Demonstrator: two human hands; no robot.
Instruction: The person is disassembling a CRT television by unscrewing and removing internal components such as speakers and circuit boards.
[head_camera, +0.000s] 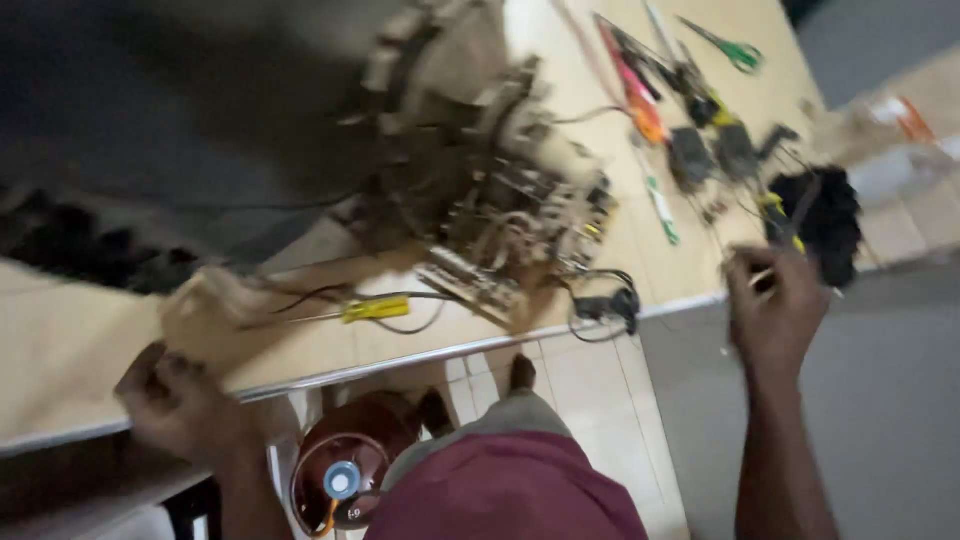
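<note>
My left hand (180, 405) grips a light tan cloth (215, 305) at the near edge of the wooden table (60, 350). My right hand (775, 305) is raised at the table's right edge, its fingers closed around a small tool or wire with a yellow-and-black part (780, 215); blur hides what it is. Between the hands sits a dusty circuit assembly (500, 200) with wires and boards. A yellow-handled screwdriver (370, 310) lies in front of it, near the cloth.
Pliers and cutters with orange, yellow and green handles (690, 80) lie scattered at the back right. A black clump (830, 215) sits at the right edge. Under the table stands a reddish round cylinder (345, 470). A dark mass (150, 130) fills the back left.
</note>
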